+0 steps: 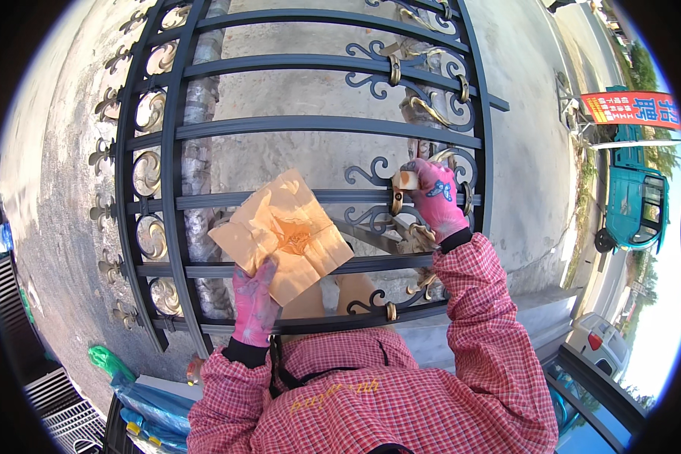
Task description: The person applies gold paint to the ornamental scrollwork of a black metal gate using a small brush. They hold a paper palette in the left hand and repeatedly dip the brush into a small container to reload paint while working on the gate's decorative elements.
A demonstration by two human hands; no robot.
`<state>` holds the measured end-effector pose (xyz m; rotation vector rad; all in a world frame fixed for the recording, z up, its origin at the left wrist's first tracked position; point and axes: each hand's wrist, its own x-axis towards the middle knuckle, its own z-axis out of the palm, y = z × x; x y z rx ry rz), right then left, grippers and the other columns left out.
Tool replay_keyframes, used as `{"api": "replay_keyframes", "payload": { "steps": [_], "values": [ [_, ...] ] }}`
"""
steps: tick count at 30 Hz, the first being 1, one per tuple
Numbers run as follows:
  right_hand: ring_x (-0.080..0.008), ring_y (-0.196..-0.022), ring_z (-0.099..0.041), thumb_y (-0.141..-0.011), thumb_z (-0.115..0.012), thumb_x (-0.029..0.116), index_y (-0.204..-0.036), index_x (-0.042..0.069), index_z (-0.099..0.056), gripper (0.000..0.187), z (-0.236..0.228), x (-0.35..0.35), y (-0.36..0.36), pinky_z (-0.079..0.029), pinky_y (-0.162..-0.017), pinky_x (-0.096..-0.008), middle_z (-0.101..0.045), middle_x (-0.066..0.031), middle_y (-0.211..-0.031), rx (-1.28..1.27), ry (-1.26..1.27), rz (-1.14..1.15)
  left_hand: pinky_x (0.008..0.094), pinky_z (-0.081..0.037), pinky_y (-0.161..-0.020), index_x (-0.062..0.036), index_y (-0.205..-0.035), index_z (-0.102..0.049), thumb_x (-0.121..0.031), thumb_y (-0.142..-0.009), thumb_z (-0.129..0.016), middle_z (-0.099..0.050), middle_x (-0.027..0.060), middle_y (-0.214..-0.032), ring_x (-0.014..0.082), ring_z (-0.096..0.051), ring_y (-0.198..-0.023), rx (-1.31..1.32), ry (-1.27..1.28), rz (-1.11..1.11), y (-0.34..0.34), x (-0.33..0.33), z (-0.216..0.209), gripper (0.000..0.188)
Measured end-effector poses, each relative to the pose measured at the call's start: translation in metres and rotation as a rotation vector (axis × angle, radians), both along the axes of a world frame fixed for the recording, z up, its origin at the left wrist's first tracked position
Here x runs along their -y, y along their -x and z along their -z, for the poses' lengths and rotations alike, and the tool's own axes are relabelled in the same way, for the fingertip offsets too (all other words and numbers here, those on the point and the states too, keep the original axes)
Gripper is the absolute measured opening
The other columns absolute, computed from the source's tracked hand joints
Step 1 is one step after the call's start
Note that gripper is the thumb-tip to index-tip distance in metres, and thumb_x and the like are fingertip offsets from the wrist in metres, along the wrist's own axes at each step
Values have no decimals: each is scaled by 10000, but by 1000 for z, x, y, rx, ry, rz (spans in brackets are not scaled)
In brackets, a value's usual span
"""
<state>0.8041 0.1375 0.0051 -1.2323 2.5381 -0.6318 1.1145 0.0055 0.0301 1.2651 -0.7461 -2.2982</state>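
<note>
A dark metal fence panel (325, 127) spreads before the person, resting on wrapped supports (202, 155) above concrete, with gold-touched scrolls between its bars. Off to the right stand a teal vehicle (634, 208), a red banner (629, 108) and a white car (601, 340); at lower left lie a blue plastic sheet (155, 412) and a green bag (110, 360). Dark curled scrollwork crowds the spot where the right hand works, and the brown paper (310, 261) hides stretches of two bars. The gloved left hand (254, 303) grips this creased paper by its near edge, thumb on top, with an orange-brown smear at its middle. The gloved right hand (435, 195) has its fingers drawn in narrowly around a small pale pad (405, 180), at the gold collar (396, 201) on a bar; the pad seems to touch the collar, though the fingers partly cover it.
</note>
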Motion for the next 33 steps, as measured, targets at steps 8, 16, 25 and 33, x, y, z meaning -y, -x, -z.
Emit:
{"api": "replay_keyframes", "payload": {
  "steps": [8,16,25,33],
  "values": [
    [-325,-814,-635,-660,-724,-28,-915,53,-597,297,4,8,13,-495,-695,-383,-653,-150,-838,-1,-270,-63,380,-541,-844,-66,-1235,-489,-78,-863,-618,-575,66,-1140,221,-606,-1018,15,24,-62,-2,-7,6,394],
    [-323,-822,-625,-672,-748,24,-935,66,-603,304,4,14,24,-490,-703,-369,-645,-143,-848,69,-217,-54,362,-527,-867,-74,-1273,-425,-33,-877,-578,-532,68,-1175,196,-580,-1035,57,-18,-139,4,-19,0,426],
    [-341,-798,-626,-642,-735,88,-869,86,-616,257,6,1,18,-486,-674,-402,-646,-153,-821,17,-215,-213,396,-541,-850,-76,-1277,-441,-73,-860,-625,-545,79,-1192,235,-594,-1050,58,2,-166,7,-34,6,456],
    [-294,-855,-610,-570,-716,-16,-926,106,-593,396,1,-38,-28,-458,-756,-402,-647,-69,-920,-149,38,-319,384,-540,-857,-71,-1287,-429,-76,-854,-632,-539,84,-1197,231,-591,-1056,50,15,-179,5,-40,9,478]
  ]
}}
